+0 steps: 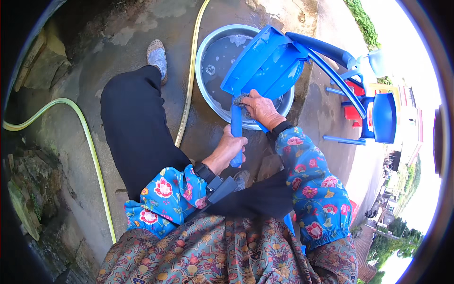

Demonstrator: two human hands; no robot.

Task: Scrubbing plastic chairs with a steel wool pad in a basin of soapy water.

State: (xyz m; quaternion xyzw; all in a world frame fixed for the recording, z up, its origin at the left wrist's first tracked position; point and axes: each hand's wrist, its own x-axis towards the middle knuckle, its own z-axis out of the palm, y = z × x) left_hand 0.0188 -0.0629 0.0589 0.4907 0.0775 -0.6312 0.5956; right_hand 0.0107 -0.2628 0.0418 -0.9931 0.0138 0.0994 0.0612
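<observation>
A blue plastic chair (262,64) lies tipped over a round metal basin (203,88) of cloudy water with bubbles. My left hand (230,147) grips one of its legs near the leg's end. Higher on the same leg, close to the seat, my right hand (261,108) presses a grey scouring pad (241,100) against the plastic. The pad is pinched between thumb and fingers. Part of the basin is hidden behind the chair and my right hand.
A yellowish hose (191,74) runs past the basin's left side, and another hose length (88,142) curves farther left. More blue chairs (384,117) and red plastic furniture (351,113) stand at the right. Rough stones (46,67) line the left edge. The concrete ground looks wet.
</observation>
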